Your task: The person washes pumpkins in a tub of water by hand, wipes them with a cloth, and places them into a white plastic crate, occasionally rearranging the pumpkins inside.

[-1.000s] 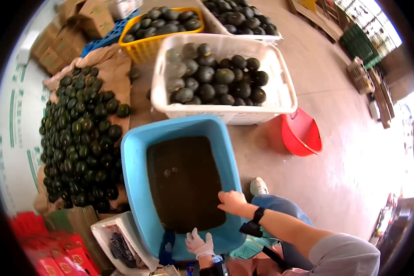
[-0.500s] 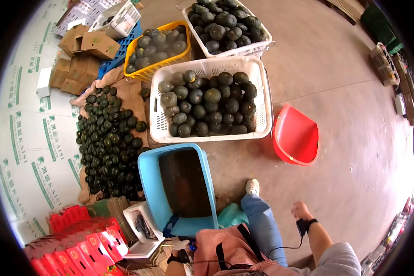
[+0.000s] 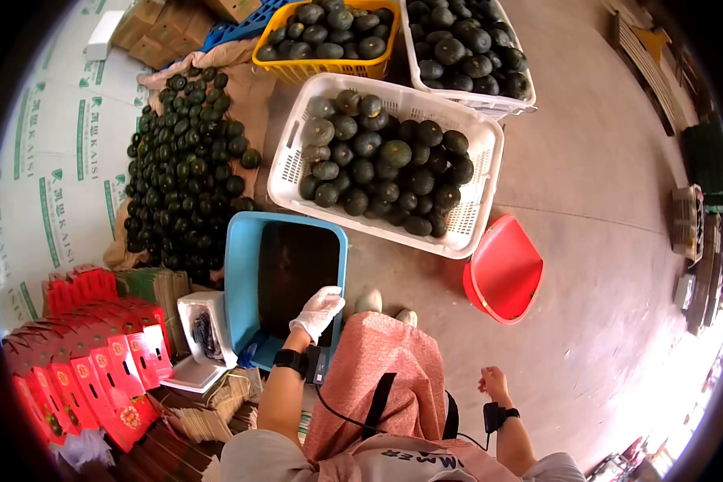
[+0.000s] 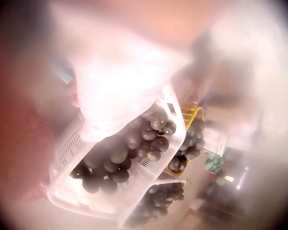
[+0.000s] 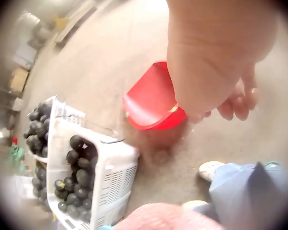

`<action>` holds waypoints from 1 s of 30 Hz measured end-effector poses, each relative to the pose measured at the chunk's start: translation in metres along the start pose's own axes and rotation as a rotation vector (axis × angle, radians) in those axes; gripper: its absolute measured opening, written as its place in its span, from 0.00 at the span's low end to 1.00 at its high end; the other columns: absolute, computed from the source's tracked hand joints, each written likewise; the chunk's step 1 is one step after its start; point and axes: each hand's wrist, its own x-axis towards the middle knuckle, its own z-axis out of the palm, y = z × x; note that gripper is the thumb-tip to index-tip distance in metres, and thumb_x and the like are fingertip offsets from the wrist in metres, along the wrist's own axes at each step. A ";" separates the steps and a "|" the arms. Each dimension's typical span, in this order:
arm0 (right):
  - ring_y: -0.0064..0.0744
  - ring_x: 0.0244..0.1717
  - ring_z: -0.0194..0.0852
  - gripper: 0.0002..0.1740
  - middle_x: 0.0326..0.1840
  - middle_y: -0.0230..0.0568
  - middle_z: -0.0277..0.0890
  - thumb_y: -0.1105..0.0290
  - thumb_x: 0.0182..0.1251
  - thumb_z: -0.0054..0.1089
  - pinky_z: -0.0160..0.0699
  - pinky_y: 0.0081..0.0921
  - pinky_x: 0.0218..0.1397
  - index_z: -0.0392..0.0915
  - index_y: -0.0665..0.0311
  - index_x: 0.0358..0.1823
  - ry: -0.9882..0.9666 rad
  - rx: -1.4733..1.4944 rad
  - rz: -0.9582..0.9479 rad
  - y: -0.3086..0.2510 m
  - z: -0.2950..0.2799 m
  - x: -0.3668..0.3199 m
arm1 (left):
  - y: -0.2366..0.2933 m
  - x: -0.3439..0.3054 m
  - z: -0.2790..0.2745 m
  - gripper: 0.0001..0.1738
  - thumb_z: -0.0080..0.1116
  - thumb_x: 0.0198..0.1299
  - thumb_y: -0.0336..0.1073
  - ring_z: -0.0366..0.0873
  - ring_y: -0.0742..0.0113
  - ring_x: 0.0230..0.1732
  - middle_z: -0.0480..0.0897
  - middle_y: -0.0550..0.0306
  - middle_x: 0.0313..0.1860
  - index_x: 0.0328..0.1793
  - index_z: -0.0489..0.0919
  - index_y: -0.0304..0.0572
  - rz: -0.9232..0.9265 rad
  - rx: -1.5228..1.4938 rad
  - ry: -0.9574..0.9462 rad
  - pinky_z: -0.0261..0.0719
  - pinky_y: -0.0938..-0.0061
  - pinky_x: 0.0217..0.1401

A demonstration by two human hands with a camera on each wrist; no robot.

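Observation:
My left hand (image 3: pixel 317 312), in a white glove, hovers over the right rim of the blue tub (image 3: pixel 231 265) of dark water, its fingers loosely bent and holding nothing. In the left wrist view the glove (image 4: pixel 120 81) is blurred and overexposed. Bare and away from the tub, my right hand (image 3: pixel 494 384) hangs at my right side with loosely curled fingers. In the right wrist view its fingers (image 5: pixel 240 106) hold nothing. Beyond the tub stands a white crate (image 3: pixel 490 173) of dark green squashes (image 3: pixel 395 153).
A red scoop-shaped basin (image 3: pixel 506 269) sits on the floor to the right. More squashes (image 3: pixel 189 169) are heaped on brown paper at left. Behind are a yellow basket (image 3: pixel 297 71) and another filled white crate (image 3: pixel 490 100). Red boxes (image 3: pixel 96 361) and a foam box (image 3: pixel 205 373) stand at lower left.
Both hands were at the tub's near end a second ago. The right hand has swung away to my right side, and the left now hangs over the tub's right rim. The head view has shifted.

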 end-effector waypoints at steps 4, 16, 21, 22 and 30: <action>0.25 0.20 0.75 0.14 0.23 0.38 0.75 0.63 0.71 0.54 0.75 0.23 0.22 0.75 0.69 0.45 0.000 -0.094 -0.180 -0.113 0.026 0.020 | -0.035 0.032 -0.038 0.21 0.63 0.63 0.39 0.79 0.67 0.54 0.82 0.55 0.50 0.59 0.76 0.37 -0.166 -0.013 0.191 0.75 0.74 0.60; 0.23 0.17 0.72 0.10 0.18 0.34 0.73 0.66 0.68 0.59 0.69 0.25 0.17 0.76 0.67 0.38 -0.029 -0.668 -0.391 -0.374 0.097 0.163 | 0.058 0.161 -0.135 0.21 0.63 0.62 0.50 0.81 0.72 0.41 0.82 0.63 0.43 0.56 0.77 0.48 -0.483 -0.276 0.189 0.77 0.77 0.38; 0.21 0.25 0.73 0.13 0.26 0.32 0.74 0.61 0.70 0.59 0.74 0.20 0.23 0.72 0.61 0.48 -0.132 -0.217 -0.274 -0.502 0.196 0.246 | 0.095 0.303 -0.160 0.27 0.61 0.63 0.51 0.79 0.69 0.46 0.81 0.58 0.51 0.64 0.73 0.47 -0.314 -0.446 0.215 0.77 0.72 0.46; 0.23 0.19 0.70 0.18 0.23 0.32 0.72 0.59 0.66 0.65 0.71 0.22 0.19 0.70 0.59 0.50 -0.108 -0.097 -0.228 -0.508 0.212 0.280 | 0.100 0.336 -0.163 0.28 0.60 0.64 0.51 0.78 0.67 0.47 0.80 0.57 0.53 0.65 0.72 0.48 -0.277 -0.467 0.239 0.77 0.69 0.48; 0.38 0.62 0.65 0.30 0.62 0.38 0.67 0.52 0.56 0.74 0.76 0.51 0.57 0.74 0.53 0.57 -0.063 0.642 0.208 -0.524 0.329 0.417 | 0.162 0.496 -0.156 0.48 0.72 0.49 0.59 0.75 0.55 0.57 0.75 0.44 0.63 0.68 0.69 0.33 -0.436 -0.509 0.737 0.73 0.65 0.58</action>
